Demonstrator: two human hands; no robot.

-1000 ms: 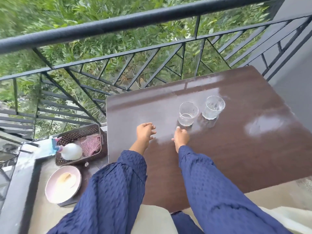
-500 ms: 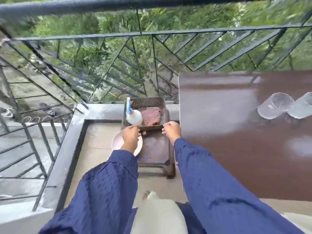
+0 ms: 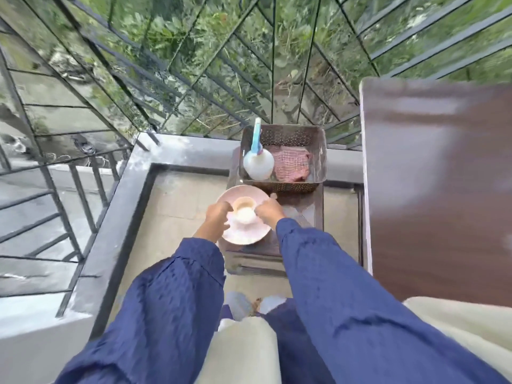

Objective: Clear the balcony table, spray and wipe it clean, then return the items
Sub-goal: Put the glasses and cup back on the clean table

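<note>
**A:** What lies where?
**B:** The glossy dark brown table (image 3: 443, 189) fills the right. Left of it, a low dark wooden side table (image 3: 307, 214) carries a brown perforated basket (image 3: 318, 151) at its far end and a round pink plate (image 3: 246, 234) nearer.
**A:** Inside the basket?
**B:** A white spray bottle with a blue nozzle (image 3: 259, 163) on the left, a pink checked cloth (image 3: 291, 166) on the right.
**A:** And each grip?
**B:** The left hand (image 3: 217, 217) and right hand (image 3: 267, 210) flank a small cream cup (image 3: 245, 213) on the plate, fingers curled. Blur hides whether either holds it.

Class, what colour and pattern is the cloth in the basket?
The cloth is pinkish-red with a fine check; head view.
</note>
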